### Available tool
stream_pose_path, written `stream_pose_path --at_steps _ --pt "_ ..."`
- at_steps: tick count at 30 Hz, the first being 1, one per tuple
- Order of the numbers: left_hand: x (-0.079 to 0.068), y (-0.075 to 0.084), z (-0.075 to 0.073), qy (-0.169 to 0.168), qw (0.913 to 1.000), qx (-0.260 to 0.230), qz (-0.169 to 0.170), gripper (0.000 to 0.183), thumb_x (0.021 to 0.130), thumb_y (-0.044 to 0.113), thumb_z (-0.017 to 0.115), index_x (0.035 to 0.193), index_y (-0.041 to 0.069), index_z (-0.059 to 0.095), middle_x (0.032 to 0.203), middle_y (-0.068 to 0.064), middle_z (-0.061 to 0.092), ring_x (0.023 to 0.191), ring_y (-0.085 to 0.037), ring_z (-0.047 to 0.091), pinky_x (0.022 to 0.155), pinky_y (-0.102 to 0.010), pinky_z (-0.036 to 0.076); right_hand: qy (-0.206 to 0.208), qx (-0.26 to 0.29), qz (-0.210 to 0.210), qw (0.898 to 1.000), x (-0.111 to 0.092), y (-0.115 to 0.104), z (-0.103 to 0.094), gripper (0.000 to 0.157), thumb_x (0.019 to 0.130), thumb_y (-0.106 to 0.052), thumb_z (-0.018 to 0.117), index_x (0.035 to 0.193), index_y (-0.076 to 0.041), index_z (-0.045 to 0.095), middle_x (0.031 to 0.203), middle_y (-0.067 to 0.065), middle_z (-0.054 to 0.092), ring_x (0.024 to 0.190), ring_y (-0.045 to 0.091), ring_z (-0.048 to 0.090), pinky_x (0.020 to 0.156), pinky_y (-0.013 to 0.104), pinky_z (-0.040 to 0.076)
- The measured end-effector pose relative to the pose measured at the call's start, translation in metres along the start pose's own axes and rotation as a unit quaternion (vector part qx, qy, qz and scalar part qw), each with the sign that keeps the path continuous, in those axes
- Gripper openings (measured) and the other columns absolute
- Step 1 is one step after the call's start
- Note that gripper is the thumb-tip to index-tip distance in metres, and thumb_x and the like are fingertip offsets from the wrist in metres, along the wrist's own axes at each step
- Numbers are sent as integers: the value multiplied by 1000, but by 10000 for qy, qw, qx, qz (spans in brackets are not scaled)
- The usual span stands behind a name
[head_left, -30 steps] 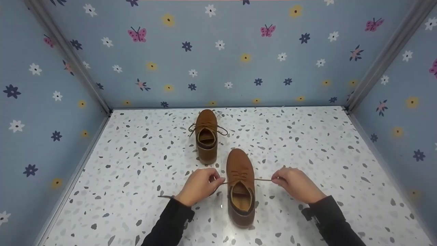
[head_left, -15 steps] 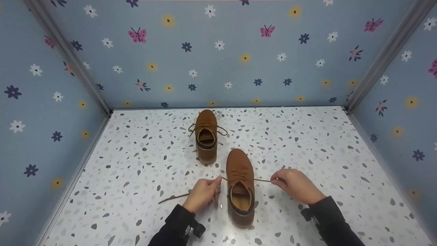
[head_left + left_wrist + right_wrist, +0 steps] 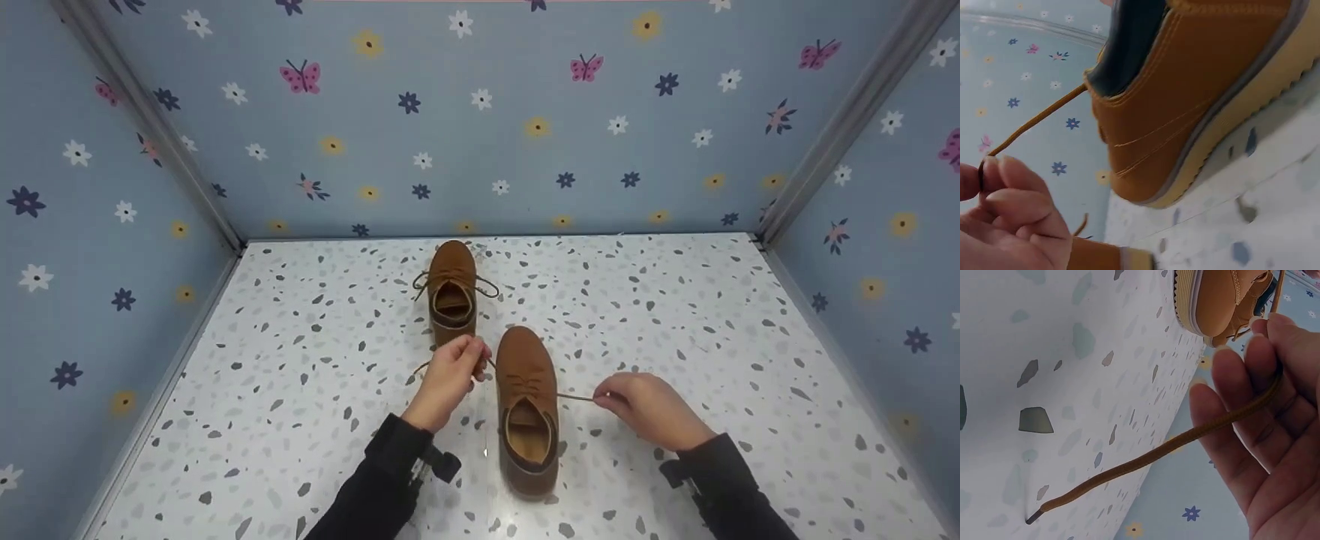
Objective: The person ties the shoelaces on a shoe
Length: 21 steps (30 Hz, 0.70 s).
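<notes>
A brown lace-up shoe (image 3: 523, 349) stands on the speckled surface, toe pointing away, with a lace drawn out on each side. My left hand (image 3: 444, 381) is left of its toe and overlaps the heel of the far shoe in the head view. In the left wrist view, thumb and finger pinch the left shoelace (image 3: 1041, 116), which runs taut up to the shoe's opening. To the right, my right hand (image 3: 651, 409) pinches the right shoelace (image 3: 576, 397), stretched out sideways. The right wrist view shows this lace's loose end (image 3: 1145, 460) crossing the fingers, its dark tip hanging free.
A matching brown shoe (image 3: 452, 259) stands farther back to the left, its laces in a bow. The white speckled surface (image 3: 675, 300) ends at blue flowered panels (image 3: 480, 142) at the back and both sides.
My left hand dropped back slightly, then moved forward toward the far shoe's heel, taking the left shoelace along. The right hand has hardly moved and keeps its lace stretched.
</notes>
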<state>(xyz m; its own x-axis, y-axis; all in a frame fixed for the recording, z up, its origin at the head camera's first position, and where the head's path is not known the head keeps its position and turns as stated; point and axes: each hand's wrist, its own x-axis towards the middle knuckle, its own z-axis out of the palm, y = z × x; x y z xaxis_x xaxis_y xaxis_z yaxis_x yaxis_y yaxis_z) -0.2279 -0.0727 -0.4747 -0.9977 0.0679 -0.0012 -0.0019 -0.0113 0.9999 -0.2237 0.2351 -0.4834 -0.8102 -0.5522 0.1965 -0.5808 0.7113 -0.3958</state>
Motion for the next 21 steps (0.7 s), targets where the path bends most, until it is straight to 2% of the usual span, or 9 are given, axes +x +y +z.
stream_pose_path --at_steps 2,4,7,9,12,16,19,21 --pt "3 11 2 -301 9968 602 421 30 107 18 44 91 -1 62 80 -10 62 71 -24 58 59 -25 43 -2 1 -4 10000 0 0 0 3 92 -15 71 90 -15 74 84 -9 69 77 10 64 72 36 53" --pt "5 20 4 -595 9894 1080 764 30 107 18 44 91 2 63 86 -11 66 79 -30 61 67 -28 48 -17 15 -10 10000 -1 0 1 4 92 -16 71 90 -14 74 85 -9 69 77 10 65 73 36 54" --pt "9 29 8 -1003 9764 1512 1169 27 107 17 45 93 4 64 86 -12 68 83 -35 63 72 -32 51 -30 16 49 10000 -1 0 2 5 92 -17 71 91 -14 74 85 -9 69 78 11 65 74 37 54" --pt "12 31 9 -1120 9722 1627 1255 25 106 15 46 94 6 66 82 -11 67 82 -34 64 70 -31 50 -48 21 120 9999 -2 0 3 5 92 -18 71 92 -14 74 85 -9 69 79 10 65 75 36 54" --pt "17 27 9 -947 9752 1667 1109 23 105 14 50 94 5 68 79 -7 66 75 -25 61 63 -27 46 -69 51 191 9998 -2 0 4 5 92 -19 72 92 -15 75 85 -10 69 79 9 65 75 36 54" --pt "20 13 3 -276 9820 1784 560 21 102 14 56 95 2 72 70 0 63 54 -11 45 49 -23 32 -117 142 164 9997 -2 0 3 4 91 -18 72 92 -15 75 85 -10 69 79 9 65 74 35 54" --pt "19 1 -2 -33 9799 1986 179 20 99 14 61 98 0 75 62 1 62 45 -8 34 44 -23 25 -140 153 171 9996 -3 1 1 4 89 -15 74 92 -15 75 85 -9 70 78 8 65 73 35 54" --pt "18 -5 -4 -32 9765 2154 -21 19 97 16 64 96 1 75 61 0 64 45 -7 34 45 -23 25 -151 137 203 9996 -4 2 -1 5 87 -14 76 92 -16 75 86 -9 69 78 8 64 73 34 54"
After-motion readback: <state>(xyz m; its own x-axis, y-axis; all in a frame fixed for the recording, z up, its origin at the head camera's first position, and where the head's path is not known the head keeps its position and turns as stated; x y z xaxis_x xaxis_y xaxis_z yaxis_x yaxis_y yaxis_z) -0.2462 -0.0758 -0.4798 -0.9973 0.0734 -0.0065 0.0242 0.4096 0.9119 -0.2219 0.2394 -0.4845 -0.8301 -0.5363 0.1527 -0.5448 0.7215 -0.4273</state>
